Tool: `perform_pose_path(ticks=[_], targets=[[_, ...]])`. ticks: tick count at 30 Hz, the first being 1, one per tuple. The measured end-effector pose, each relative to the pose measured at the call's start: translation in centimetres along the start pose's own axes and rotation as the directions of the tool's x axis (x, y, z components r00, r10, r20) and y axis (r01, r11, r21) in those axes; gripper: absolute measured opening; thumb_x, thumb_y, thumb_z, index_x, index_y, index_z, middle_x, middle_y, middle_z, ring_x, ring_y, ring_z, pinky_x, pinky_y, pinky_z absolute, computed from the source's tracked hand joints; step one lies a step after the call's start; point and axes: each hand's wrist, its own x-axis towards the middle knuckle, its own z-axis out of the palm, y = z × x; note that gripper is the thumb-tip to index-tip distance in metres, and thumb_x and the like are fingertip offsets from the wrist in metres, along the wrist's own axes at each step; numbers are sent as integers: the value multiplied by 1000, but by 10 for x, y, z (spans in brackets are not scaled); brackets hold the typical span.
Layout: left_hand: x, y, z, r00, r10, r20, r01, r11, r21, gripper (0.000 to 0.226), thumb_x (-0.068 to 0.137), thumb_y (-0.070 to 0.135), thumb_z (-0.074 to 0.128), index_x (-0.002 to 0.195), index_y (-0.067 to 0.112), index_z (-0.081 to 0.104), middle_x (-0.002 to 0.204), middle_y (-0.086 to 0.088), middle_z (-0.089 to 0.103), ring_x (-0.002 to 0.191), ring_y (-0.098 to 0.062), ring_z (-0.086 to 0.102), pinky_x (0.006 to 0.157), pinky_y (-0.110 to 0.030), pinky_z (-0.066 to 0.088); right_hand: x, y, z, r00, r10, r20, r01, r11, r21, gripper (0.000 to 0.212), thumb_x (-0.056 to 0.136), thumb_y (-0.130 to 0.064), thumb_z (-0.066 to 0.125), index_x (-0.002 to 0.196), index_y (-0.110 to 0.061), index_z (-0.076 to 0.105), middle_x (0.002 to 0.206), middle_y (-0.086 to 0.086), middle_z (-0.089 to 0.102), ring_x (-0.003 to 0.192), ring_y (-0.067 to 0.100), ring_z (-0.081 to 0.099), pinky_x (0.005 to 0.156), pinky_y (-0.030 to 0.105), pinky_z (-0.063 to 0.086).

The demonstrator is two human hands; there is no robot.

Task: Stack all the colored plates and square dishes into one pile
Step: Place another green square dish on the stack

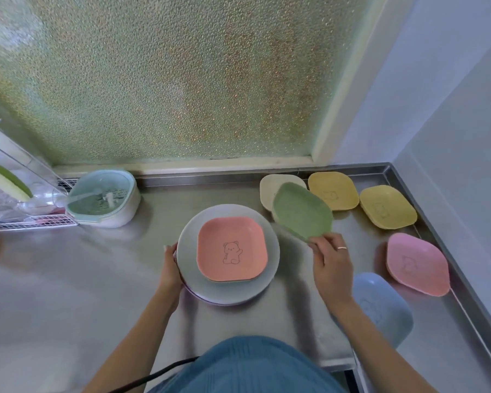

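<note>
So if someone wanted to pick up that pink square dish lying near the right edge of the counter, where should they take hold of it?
Probably by its near left rim. The pink dish lies flat and open side up on the counter, with a raised, flared rim that fingers can pinch. The counter's raised edge is close on its right, so coming from the left looks easier.

The person shows 2 bare forearms with no sleeves reaching into view. The right hand [330,268] wears 1 thin, pale metal ring [342,247] on a finger. The left hand [171,272] carries no visible jewellery. At the bottom of the view, the torso is covered by a blue garment [244,367] with a fine ribbed texture. A black cable [165,371] runs across its lower left edge.
</note>
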Motion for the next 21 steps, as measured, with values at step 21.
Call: perform_pose_path(ticks=[21], targets=[[17,-33,55,999,49,23,-52,980,190,70,77,62,34,132,21,45,131,-10,53,120,-28,51,105,-47,39,-41,-15,-4,907,-193,374,240,967,-83,22,88,-30,41,97,-21,59,107,-3,59,110,15,40,99,31,33]])
